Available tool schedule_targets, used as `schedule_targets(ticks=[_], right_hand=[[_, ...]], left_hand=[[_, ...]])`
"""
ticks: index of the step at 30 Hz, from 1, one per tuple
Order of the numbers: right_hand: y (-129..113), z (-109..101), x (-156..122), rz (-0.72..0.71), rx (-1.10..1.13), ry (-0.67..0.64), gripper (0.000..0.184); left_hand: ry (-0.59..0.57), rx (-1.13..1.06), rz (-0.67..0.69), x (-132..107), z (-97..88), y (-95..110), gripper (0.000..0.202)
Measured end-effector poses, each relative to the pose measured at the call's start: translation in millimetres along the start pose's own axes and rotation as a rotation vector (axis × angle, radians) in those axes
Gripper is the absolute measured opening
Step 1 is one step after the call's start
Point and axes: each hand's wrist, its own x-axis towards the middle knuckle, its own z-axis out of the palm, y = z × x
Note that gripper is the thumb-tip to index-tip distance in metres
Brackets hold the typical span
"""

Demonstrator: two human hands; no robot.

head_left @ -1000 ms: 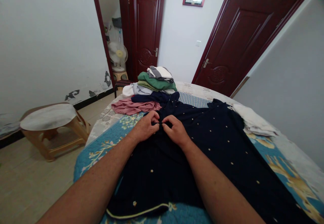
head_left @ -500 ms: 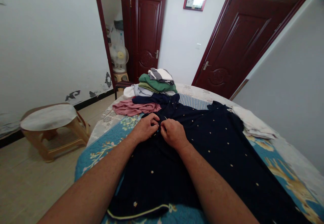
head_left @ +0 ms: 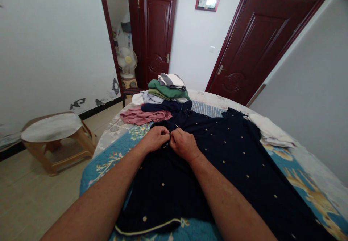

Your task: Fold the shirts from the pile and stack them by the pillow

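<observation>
A dark navy garment (head_left: 231,161) with small pale flower dots and a cream-piped edge lies spread across the table, in front of me. Near its upper left part, my left hand (head_left: 158,138) is closed, thumb and fingers pinching the cloth. Right beside it my right hand (head_left: 183,143) is closed too, its fingertips pinched on the same spot of the garment. The two hands nearly touch. Whatever small detail lies between the fingertips is hidden by them.
Folded clothes (head_left: 168,90) are stacked at the far side, with a pink cloth (head_left: 145,116) beside them. A white folded cloth (head_left: 272,132) lies to the right. A blue floral quilted cover (head_left: 100,164) lies under the garment. A plastic stool (head_left: 53,128) stands left of the table.
Both hands have drawn slightly closer together at the pinched cloth, the left fingers curling in more. The garment otherwise lies the same; the view has shifted very slightly.
</observation>
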Motion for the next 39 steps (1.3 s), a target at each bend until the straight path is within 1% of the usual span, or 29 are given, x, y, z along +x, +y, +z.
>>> schedule_targets(ticks=[2,4,8,11,13,18,21,23,26,32,37,39], right_hand=[[0,1,0,0.0,0.018,0.033,0.017],[-1,1,0,0.002,0.078,0.08,0.018],[-1,-1,1,-0.029,0.349,0.195,0.014],[1,0,1,-0.017,0.567,0.266,0.009],[2,0,1,0.022,0.65,0.29,0.006],[-2,0,3,0.129,0.709,0.297,0.004],[-3,0,3,0.123,0.694,0.3,0.009],[-1,1,2,0.108,0.672,0.299,0.012],[2,2,0,0.099,0.652,0.281,0.012],[-1,3,-1,0.126,0.644,0.293,0.009],[-2,5,-1,0.132,0.678,0.266,0.009],[0,5,-1,0.131,0.695,0.246,0.009]], left_hand=[[-0.012,-0.031,0.017,0,-1.3,0,0.017],[-0.021,-0.13,-0.006,0,-1.6,-1,0.016],[-0.007,-0.41,-0.096,-1,-0.7,-4,0.015],[-0.025,-0.561,-0.106,-2,-0.3,-7,0.016],[-0.032,-0.604,-0.093,-1,-0.1,-8,0.015],[0.027,-0.556,-0.015,1,-0.6,-9,0.013],[0.033,-0.585,-0.006,2,-2.5,-11,0.021],[0.007,-0.624,0.013,2,-3.7,-11,0.029],[-0.018,-0.63,0.034,1,-3.6,-10,0.031],[0.09,-0.56,-0.006,2,-0.7,-6,0.026],[0.025,-0.553,0.04,-1,1.0,-3,0.026],[0.027,-0.505,0.057,-1,2.3,-3,0.027]])
